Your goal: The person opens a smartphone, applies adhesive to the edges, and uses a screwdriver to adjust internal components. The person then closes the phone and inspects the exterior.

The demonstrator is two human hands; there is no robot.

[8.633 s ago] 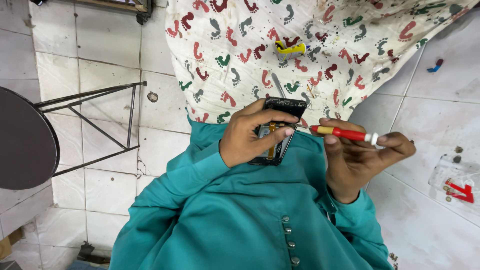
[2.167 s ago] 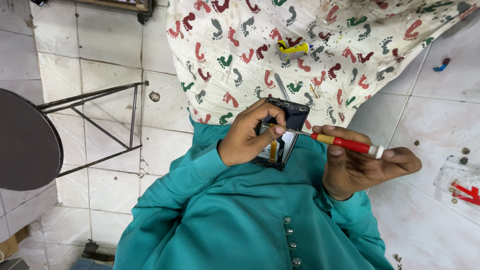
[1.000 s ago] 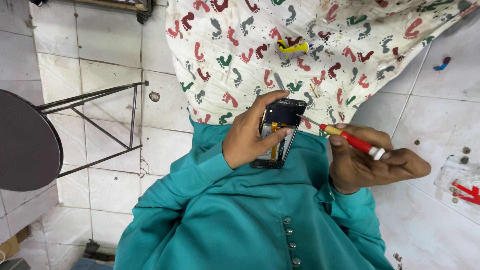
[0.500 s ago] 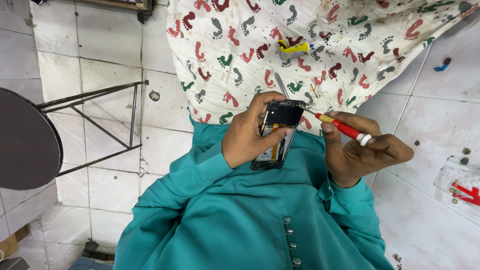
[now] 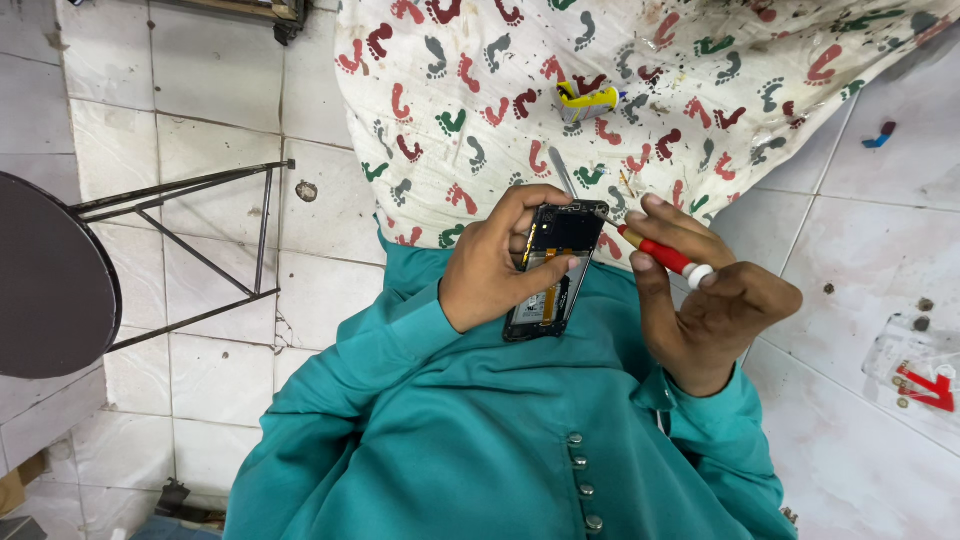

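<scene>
Both hands clamped: my left hand point(image 5: 490, 270) grips the phone point(image 5: 555, 268); my right hand point(image 5: 715, 300) has brought the screwdriver point(image 5: 665, 255) tip back to its top edge.

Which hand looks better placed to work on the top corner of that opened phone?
Probably the right hand: it holds the red screwdriver, tip at the phone. The left hand grips the phone.

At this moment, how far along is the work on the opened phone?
Done: the black phone with its back removed lies open, its insides exposed. In hand: the left hand grips it while the right hand sets the red-handled screwdriver at its top edge. Left: it remains uncovered, unassembled.
</scene>
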